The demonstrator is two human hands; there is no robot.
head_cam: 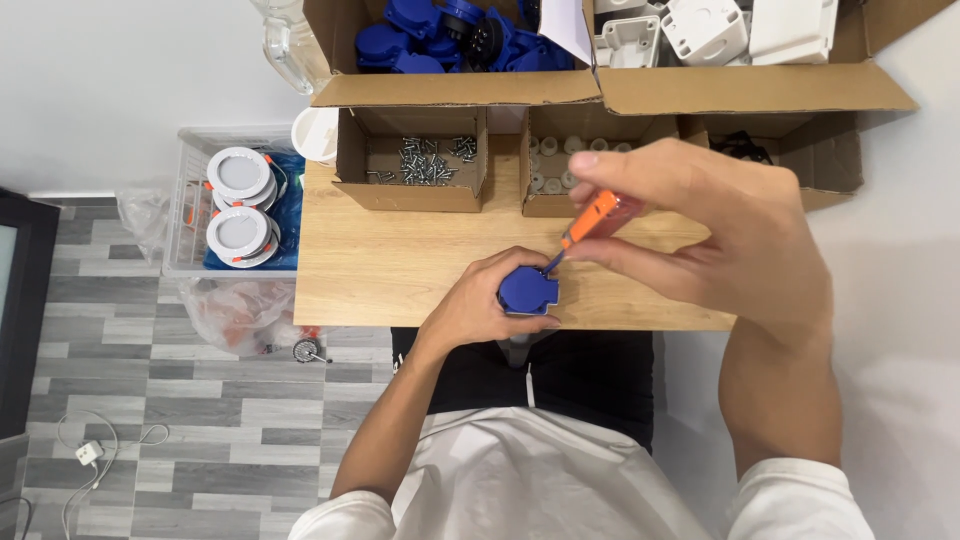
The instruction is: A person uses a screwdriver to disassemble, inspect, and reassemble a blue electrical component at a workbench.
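My left hand (pixel 478 300) grips a round blue plastic socket part (pixel 528 289) at the near edge of a small wooden table (pixel 400 260). My right hand (pixel 715 225) holds an orange-handled screwdriver (pixel 592 220) tilted down, its tip resting on the top of the blue part. Both hands are close together over the table's front.
A small cardboard box of screws (pixel 415 160) and one of white plugs (pixel 560 165) stand at the table's back. Behind them a big carton holds blue parts (pixel 440 35) and white parts (pixel 700 30). A basket of round white lamps (pixel 240 205) sits on the floor at left.
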